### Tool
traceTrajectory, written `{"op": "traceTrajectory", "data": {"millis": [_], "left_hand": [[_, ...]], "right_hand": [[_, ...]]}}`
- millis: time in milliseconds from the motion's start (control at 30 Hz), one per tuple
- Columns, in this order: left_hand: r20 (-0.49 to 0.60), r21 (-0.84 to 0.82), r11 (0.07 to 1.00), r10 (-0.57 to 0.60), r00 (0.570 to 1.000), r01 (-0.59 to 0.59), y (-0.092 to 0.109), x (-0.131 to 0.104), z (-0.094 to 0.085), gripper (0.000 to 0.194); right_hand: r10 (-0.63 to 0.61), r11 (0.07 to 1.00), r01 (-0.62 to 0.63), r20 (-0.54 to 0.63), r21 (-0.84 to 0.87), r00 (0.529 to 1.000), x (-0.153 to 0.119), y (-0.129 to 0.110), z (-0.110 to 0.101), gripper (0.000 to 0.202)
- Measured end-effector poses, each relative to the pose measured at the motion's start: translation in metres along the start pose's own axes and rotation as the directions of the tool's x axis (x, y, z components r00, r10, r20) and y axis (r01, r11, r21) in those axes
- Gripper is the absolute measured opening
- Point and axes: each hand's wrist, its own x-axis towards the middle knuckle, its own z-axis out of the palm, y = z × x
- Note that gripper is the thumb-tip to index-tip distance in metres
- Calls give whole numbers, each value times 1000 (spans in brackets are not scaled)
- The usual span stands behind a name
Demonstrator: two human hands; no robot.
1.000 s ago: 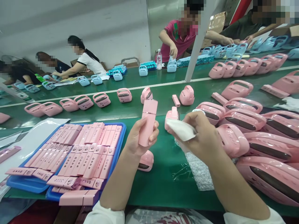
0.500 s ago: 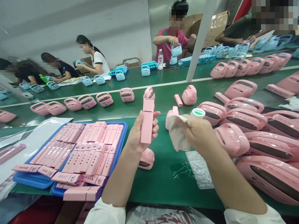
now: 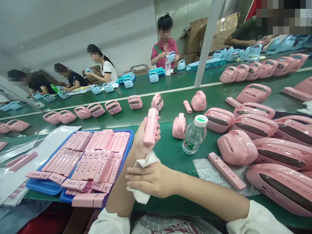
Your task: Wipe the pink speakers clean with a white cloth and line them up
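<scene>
Near the centre of the frame, the left hand (image 3: 140, 139) has its fingers wrapped around a pink bar (image 3: 151, 125), which stands tilted with its upper end above the fingers and a row of small round marks along one side. Just below it, the right hand (image 3: 156, 180) lies across the left forearm near the wrist, fingers straight and close together, holding a white cloth (image 3: 150, 159) that shows above and below them — whether the cloth presses on the forearm, I cannot tell. At the lower left, blue trays (image 3: 132, 136) carry rows of similar pink bars, a few resting across the near edges. Right of centre a clear bottle (image 3: 195, 138) with a white and green cap stands upright beside a small pink handled case (image 3: 179, 126). Below and to the right, another pink bar (image 3: 226, 170) lies on a bubble-wrap sheet (image 3: 203, 165), near a crowd of larger-looking pink cases (image 3: 280, 126) at the right edge. More pink cases (image 3: 113, 107) line the green belt (image 3: 136, 118) across the middle, and in the upper part co-workers sit behind light-blue cases (image 3: 153, 77).
</scene>
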Motion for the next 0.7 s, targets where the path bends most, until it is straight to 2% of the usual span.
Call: {"op": "traceTrajectory", "data": {"millis": [33,67,100,133,167,200,233,267,300,333,367,433,500,567,700], "left_hand": [[-4,-14,999,40,999,-40,7,2,-1,39],[-14,-6,996,91,996,-91,13,4,-3,38],[-34,32,989,146,989,-145,19,9,-5,37],[-67,119,976,191,979,-182,25,15,-8,37],[-104,238,952,223,969,-194,29,24,-12,37],[-142,367,914,241,960,-175,34,35,-17,37],[-181,485,865,247,952,-132,38,49,-23,37],[-219,582,810,244,945,-74,41,65,-29,36],[-253,642,767,225,941,-11,44,81,-37,34],[-283,682,729,197,939,53,47,99,-45,31],[-314,717,687,168,935,117,48,116,-53,30],[-370,782,579,133,919,231,49,148,-68,31],[-396,830,474,126,910,296,47,175,-79,35],[-390,868,388,142,910,311,43,199,-86,36],[-326,930,253,241,914,265,30,240,-88,37]], "right_hand": [[-15,997,14,18,74,1000,-2,-1,0,30],[23,991,-23,1,135,1000,-4,0,-4,30],[119,976,-110,-38,190,992,-6,3,-10,32],[264,938,-236,-81,255,961,-8,6,-17,34],[457,852,-396,-117,342,882,-10,10,-25,37],[662,705,-556,-127,442,738,-12,15,-32,40],[830,512,-673,-106,533,548,-15,20,-37,43],[933,317,-731,-60,604,355,-18,26,-40,47],[980,154,-743,-2,651,201,-23,30,-41,50],[993,39,-735,53,677,102,-28,34,-39,53],[994,-31,-725,101,688,52,-34,37,-35,54],[983,-138,-697,184,704,-8,-47,41,-25,54],[964,-237,-652,256,720,-67,-58,42,-15,54],[945,-305,-604,312,736,-97,-67,42,-7,53],[918,-376,-523,384,765,-99,-79,45,-1,53]]}}
